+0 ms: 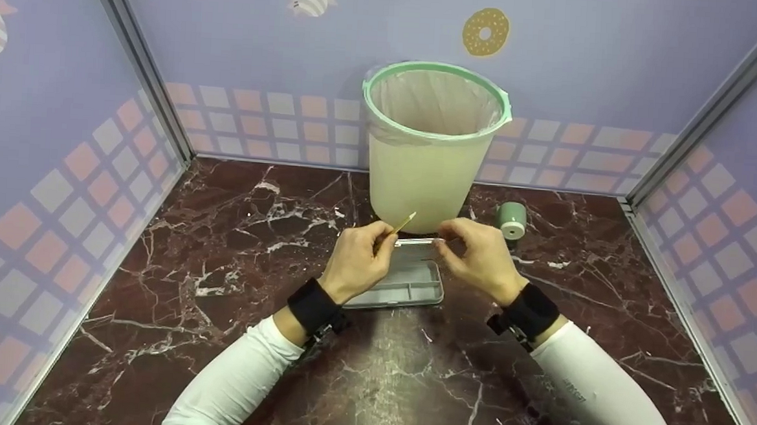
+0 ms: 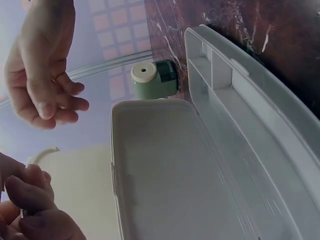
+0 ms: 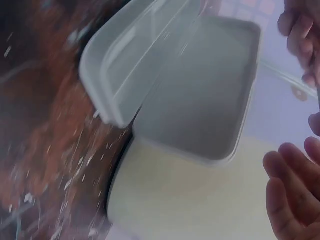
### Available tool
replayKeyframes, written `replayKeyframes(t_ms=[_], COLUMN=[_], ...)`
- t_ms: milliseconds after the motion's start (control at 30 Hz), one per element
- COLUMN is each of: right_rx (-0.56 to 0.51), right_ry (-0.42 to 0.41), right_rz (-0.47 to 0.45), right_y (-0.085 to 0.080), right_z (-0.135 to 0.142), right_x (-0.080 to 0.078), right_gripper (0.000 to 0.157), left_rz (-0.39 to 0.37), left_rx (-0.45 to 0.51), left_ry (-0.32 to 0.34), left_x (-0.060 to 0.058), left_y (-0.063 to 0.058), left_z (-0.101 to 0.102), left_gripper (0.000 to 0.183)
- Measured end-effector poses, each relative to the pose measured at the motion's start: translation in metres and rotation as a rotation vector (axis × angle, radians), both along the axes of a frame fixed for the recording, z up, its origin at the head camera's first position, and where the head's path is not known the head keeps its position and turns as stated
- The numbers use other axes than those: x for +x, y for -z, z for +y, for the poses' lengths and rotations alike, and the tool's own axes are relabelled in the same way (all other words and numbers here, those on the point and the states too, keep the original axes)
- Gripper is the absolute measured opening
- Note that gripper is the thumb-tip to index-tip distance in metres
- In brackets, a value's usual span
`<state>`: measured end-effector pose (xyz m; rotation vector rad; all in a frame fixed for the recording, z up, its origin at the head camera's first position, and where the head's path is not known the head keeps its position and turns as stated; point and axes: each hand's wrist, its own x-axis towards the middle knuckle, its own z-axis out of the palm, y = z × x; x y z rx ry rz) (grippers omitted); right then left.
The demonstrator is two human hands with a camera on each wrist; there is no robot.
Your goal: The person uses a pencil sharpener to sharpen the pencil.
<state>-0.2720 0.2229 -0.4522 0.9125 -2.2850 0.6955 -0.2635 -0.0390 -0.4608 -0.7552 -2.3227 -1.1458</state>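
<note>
While the left hand (image 1: 358, 255) pinches 1 slim yellow pencil (image 1: 405, 223) at 10 o'clock of the open grey case (image 1: 421, 293), the right hand (image 1: 482, 255) is at 2 o'clock, fingers bent loosely and gripping nothing visible. Bearings from head view: case at dial centre, 12 away from the person.

Pencil: raised above the case, pale tip angled between 1 and 2 o'clock; lower end hidden in the left fingers. Hands apart, 1 each side of the raised lid (image 2: 160, 165). Left wrist view: right fingers clear of lid. Case: lid standing up along its 12 o'clock side, tray toward 6, with 1 long divider and 1 short cross divider showing; left part covered by the hand.

At 12, near the lid: pale bin (image 1: 422, 176), green rim (image 1: 504, 109), clear liner (image 1: 433, 102). At 2, beyond the right hand: small green cylinder (image 1: 512, 216), pale end holding 1 hole, facing the person. Surface: dark red marbled table (image 1: 272, 259). Black wristbands (image 1: 314, 307), 2, below white sleeves (image 1: 602, 386).
</note>
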Motion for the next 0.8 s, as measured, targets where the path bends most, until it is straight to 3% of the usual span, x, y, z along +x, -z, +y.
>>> replayKeyframes(t_ms=[200,433,800], right_rx=[0.049,0.086,0.104], right_ry=[0.118,0.265,0.389], right_rz=[-0.003,-0.074,-0.170], right_y=[-0.005,-0.004,0.010], right_z=[0.025,0.055,0.085], right_x=[-0.012,-0.031,-0.052], right_gripper=[0.017,0.020,0.027], left_rz=[-0.007,-0.026,-0.022], left_rx=[-0.041,-0.057,-0.061], left_ry=[0.012,0.001,-0.003], left_x=[0.001,0.003,0.004], left_y=[0.002,0.003,0.007], left_z=[-0.005,-0.008,-0.010], left_gripper=[0.017,0.016,0.015])
